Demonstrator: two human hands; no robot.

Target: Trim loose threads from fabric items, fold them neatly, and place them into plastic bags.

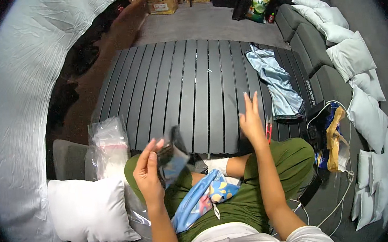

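My left hand point(148, 173) is raised over my left knee, thumb and fingers pinched together. From it hangs a small piece of dark and light-blue cloth point(173, 162), smeared by motion. My right hand point(251, 121) is above the near edge of the black slatted table point(178, 99), its fingers stretched out and nothing seen in them. Right beside it lie red-handled snips point(268, 129). A folded stack of light-blue satin cloth with dark edging point(276, 81) rests on the table's right side. Across my lap is a blue patterned cloth point(210, 195).
Clear plastic bags point(109, 144) lie to the left, above a white pillow point(89, 211). Several white pillows point(352, 56) line the grey sofa point(322, 82) at right. A blue and yellow bag point(336, 138) and white cables point(343, 195) sit by my right knee. Cardboard boxes point(161, 3) stand far back.
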